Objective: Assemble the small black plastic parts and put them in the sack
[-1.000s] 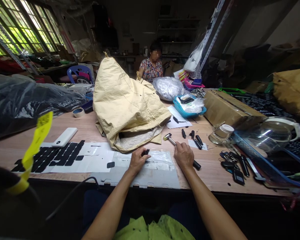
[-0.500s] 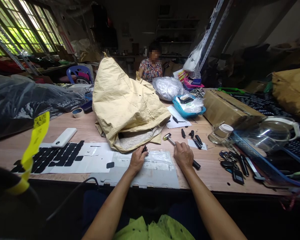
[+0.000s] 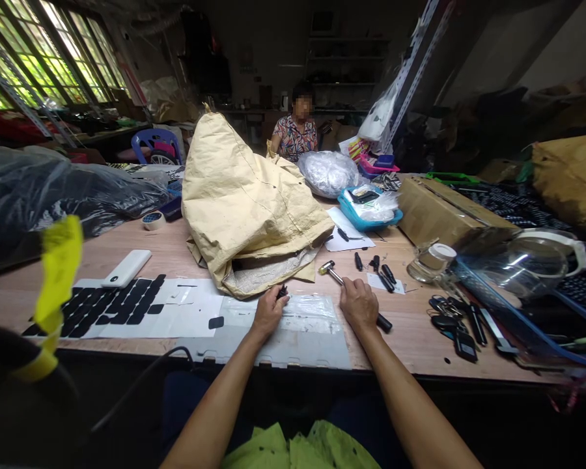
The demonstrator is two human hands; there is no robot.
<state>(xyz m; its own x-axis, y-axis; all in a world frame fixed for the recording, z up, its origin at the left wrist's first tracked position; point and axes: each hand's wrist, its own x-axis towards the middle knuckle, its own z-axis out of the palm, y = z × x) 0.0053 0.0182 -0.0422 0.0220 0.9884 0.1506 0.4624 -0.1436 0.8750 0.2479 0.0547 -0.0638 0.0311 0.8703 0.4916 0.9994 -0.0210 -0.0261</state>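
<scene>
My left hand (image 3: 268, 312) is closed round a small black part (image 3: 282, 291), mostly hidden by the fingers. It rests over the plastic-covered grey mat (image 3: 317, 348) at the table's front edge. Lying over a hammer (image 3: 336, 276), my right hand (image 3: 359, 305) has its fingers curled round the shaft. The hammer head, with a yellowish face, points away to the left, and its black handle end sticks out beneath the palm. Just beyond my left hand is the open mouth of a large tan sack (image 3: 254, 208).
Rows of black pieces (image 3: 117, 306) lie on white paper at left, with a white power bank (image 3: 125, 268) above. To the right are black parts (image 3: 385, 277), keys (image 3: 449, 312), a glass jar (image 3: 430, 262) and a carton (image 3: 449, 212). A person (image 3: 295, 130) sits opposite.
Both hands, the hammer and the black part hold their places. The yellow tag at the left has swung slightly left.
</scene>
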